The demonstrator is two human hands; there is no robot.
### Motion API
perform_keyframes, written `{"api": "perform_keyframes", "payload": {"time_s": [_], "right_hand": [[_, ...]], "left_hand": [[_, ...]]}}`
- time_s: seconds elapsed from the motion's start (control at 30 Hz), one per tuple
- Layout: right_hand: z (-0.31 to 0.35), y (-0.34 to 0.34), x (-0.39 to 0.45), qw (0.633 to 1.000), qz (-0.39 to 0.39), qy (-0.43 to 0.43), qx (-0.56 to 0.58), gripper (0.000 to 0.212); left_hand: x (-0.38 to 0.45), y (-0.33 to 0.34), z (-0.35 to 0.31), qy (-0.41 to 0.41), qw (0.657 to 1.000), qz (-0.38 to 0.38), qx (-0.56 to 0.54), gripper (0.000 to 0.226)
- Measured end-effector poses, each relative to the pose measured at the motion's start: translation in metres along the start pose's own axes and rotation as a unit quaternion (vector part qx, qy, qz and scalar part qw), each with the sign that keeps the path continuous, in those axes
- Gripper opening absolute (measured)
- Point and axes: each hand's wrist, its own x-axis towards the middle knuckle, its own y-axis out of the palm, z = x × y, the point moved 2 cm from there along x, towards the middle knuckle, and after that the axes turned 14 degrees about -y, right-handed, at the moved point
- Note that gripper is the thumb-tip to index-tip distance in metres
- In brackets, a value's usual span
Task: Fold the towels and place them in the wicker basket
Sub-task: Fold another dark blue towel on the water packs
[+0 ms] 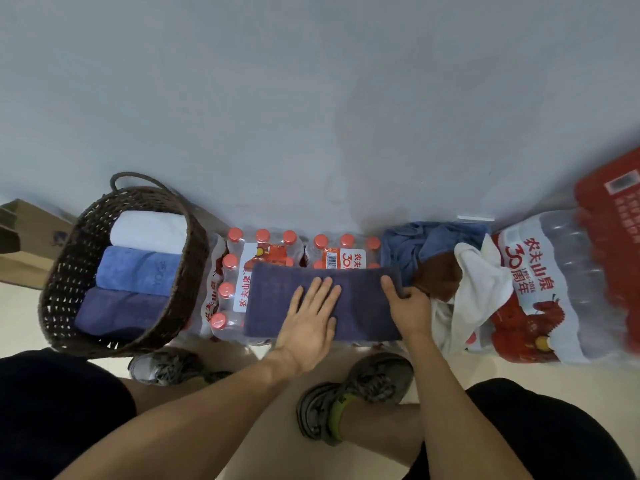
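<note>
A grey wall (311, 98) fills the upper part of the view, and along its foot stand shrink-wrapped packs of water bottles (277, 258) with red caps. To the right lies a bigger wrapped pack (554, 289) with red print. At the left a dark wicker basket (69, 271) stands on the floor, holding three rolled or folded towels side by side: a white one (149, 230), a light blue one (138, 268) and a navy one (121, 313). A folded dark blue towel (360, 299) lies flat on the middle packs. The left hand (311, 313) rests on it with fingers spread flat, while the right hand (408, 303) grips its right edge, fingers curled under. Just beside that edge sits a heap of unfolded towels (443, 265), blue, brown and white.
</note>
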Motion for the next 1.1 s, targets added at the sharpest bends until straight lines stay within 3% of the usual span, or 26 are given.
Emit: {"api": "perform_keyframes", "payload": {"time_s": [0.23, 0.3, 0.37, 0.43, 0.5, 0.53, 0.57, 0.63, 0.73, 0.83, 0.9, 1.0, 1.1], "right_hand": [[0.019, -0.015, -0.006, 0.960, 0.068, 0.130, 0.240, 0.020], [0.033, -0.012, -0.009, 0.952, 0.076, 0.126, 0.267, 0.013], [0.048, -0.004, -0.014, 0.955, 0.100, 0.092, 0.262, 0.010], [0.062, 0.010, -0.023, 0.957, 0.135, 0.043, 0.254, 0.012], [0.073, 0.025, -0.036, 0.965, 0.163, -0.016, 0.204, 0.019], [0.077, 0.034, -0.043, 0.968, 0.178, -0.044, 0.173, 0.020], [0.081, 0.044, -0.051, 0.967, 0.192, -0.071, 0.149, 0.021], [0.088, 0.064, -0.065, 0.964, 0.200, -0.119, 0.127, 0.022], [0.092, 0.085, -0.081, 0.961, 0.195, -0.165, 0.111, 0.026], [0.091, 0.094, -0.092, 0.947, 0.240, -0.168, 0.131, 0.037], [0.089, 0.094, -0.096, 0.950, 0.214, -0.196, 0.112, 0.036], [0.084, 0.088, -0.092, 0.951, 0.095, -0.294, -0.034, 0.023], [0.078, 0.090, -0.088, 0.940, 0.140, -0.286, -0.120, 0.029]], "left_hand": [[0.006, 0.017, -0.015, -0.028, 0.997, 0.067, 0.027, 0.065], [0.008, 0.004, -0.016, -0.024, 0.997, 0.066, -0.040, 0.070], [0.004, -0.017, -0.012, -0.048, 0.975, 0.026, -0.217, 0.066], [-0.004, -0.037, -0.001, -0.135, 0.903, -0.001, -0.408, 0.046], [-0.010, -0.051, 0.010, -0.246, 0.773, 0.046, -0.583, 0.028], [-0.013, -0.056, 0.013, -0.285, 0.698, 0.079, -0.652, 0.025], [-0.014, -0.060, 0.017, -0.301, 0.644, 0.103, -0.695, 0.024], [-0.015, -0.069, 0.024, -0.296, 0.611, 0.126, -0.723, 0.025], [-0.014, -0.071, 0.031, -0.292, 0.604, 0.112, -0.733, 0.032], [-0.015, -0.068, 0.037, -0.299, 0.619, 0.074, -0.722, 0.022], [-0.013, -0.065, 0.044, -0.293, 0.654, 0.068, -0.694, 0.017], [-0.003, -0.061, 0.059, -0.305, 0.712, 0.052, -0.630, 0.017], [0.008, -0.057, 0.072, -0.305, 0.772, 0.037, -0.556, 0.021]]}}
